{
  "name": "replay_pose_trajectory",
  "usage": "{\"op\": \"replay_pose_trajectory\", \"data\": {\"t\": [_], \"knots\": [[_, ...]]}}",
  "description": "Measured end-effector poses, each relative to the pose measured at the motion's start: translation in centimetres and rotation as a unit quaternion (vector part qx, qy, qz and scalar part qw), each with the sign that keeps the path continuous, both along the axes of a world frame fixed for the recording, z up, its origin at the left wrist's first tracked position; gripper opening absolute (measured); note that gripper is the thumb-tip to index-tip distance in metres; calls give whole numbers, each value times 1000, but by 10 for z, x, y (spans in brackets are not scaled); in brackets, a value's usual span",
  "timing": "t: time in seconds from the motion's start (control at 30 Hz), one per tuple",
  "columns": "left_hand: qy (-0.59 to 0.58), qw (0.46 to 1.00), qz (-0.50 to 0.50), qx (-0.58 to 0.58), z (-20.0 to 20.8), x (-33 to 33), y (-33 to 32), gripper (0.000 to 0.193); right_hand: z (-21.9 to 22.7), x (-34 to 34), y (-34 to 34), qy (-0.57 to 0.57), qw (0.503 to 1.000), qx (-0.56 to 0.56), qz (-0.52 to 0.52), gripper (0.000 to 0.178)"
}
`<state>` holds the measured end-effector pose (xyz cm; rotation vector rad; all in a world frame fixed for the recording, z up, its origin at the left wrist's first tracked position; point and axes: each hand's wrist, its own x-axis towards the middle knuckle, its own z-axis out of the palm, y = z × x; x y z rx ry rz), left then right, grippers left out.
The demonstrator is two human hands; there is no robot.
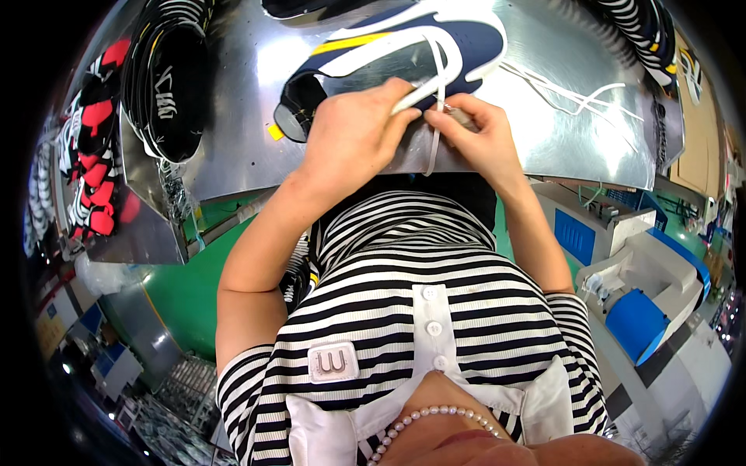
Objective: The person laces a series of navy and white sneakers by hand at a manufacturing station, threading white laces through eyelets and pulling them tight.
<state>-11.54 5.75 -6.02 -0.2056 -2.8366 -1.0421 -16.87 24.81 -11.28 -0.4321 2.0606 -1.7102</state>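
A navy and white shoe upper (482,48) with a yellow stripe lies on the metal table in front of me. My left hand (350,132) grips its white eyelet edge between thumb and fingers. Close by, my right hand (483,136) pinches a small pale-handled tool (461,118); its thin tip is at the eyelet edge, and its exact kind is hard to make out. A white shoelace (434,149) crosses the opening of the upper and hangs down between my two hands. Other white laces (575,95) trail loosely across the table to the right.
A stack of black shoe uppers (165,85) stands on the left, with red, black and white pieces (97,171) beyond it. More striped uppers (641,35) are at the far right. The table's front edge (575,180) runs close to my body. A blue and grey machine (641,311) stands at lower right.
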Motion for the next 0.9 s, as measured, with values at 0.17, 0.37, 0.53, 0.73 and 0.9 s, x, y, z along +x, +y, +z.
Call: {"op": "replay_pose_trajectory", "data": {"t": [0.17,0.37,0.53,0.73,0.9], "knots": [[23,992,103,67,42,-8,-20,23,8,28,25,31,964,140,224,28],[90,986,51,128,71,-7,-37,24,-3,76,112,90,961,212,154,14],[-107,993,-32,-37,-9,11,-26,33,20,52,74,69,997,-11,22,15],[-102,992,-34,-71,3,16,-14,33,22,0,7,54,996,-44,-59,20],[-70,987,-31,-143,18,2,3,26,4,-21,-17,129,989,-55,-53,18]]}}
